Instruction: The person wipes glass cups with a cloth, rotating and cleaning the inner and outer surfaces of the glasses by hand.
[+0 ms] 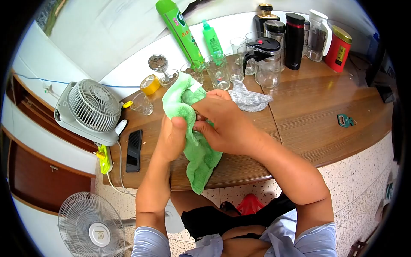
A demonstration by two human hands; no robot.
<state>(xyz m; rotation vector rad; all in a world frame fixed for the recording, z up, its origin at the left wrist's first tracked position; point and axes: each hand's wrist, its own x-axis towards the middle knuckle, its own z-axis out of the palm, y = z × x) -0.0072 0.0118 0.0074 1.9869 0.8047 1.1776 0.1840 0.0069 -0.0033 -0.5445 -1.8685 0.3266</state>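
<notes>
A green towel (201,165) hangs over the table's front edge from between my two hands. My left hand (172,137) is closed round its left side, thumb pointing up. From the right, my right hand (224,120) pinches the towel's folds, with its fingers partly tucked into the cloth. Whether something else is wrapped inside the folds I cannot tell. Just beyond my right hand, a grey cloth (249,98) lies crumpled on the table.
Behind my hands stand several glasses, a glass teapot (269,70), a black flask (294,40), a clear pitcher (317,36), a red tin (338,49) and a green spray can (182,34). A box fan (92,107), a phone (134,150) and yellow tape (150,84) are leftward; a bottle opener (343,120) lies right.
</notes>
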